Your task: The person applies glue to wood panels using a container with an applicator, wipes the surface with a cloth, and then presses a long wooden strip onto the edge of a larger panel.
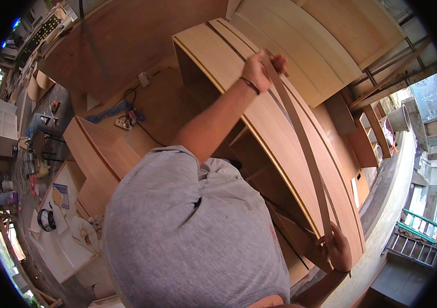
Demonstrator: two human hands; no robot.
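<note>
A long thin brown veneer strip (304,146) runs along the top panel of a big light-wood cabinet (228,61) with open shelves. My left hand (260,69), with a dark band on its wrist, is stretched out and grips the strip's far end. At the near end, my right hand (337,250) pinches the strip against the cabinet's corner. The strip bows slightly between the two hands. My grey shirt (192,231) fills the lower middle of the view.
A power strip (124,122) with a blue coiled cable lies on the plywood sheet left of the cabinet. A smaller wooden box (98,154) stands beside me. A black tape roll (47,219) rests on white boards at the lower left. More panels (305,41) lean behind.
</note>
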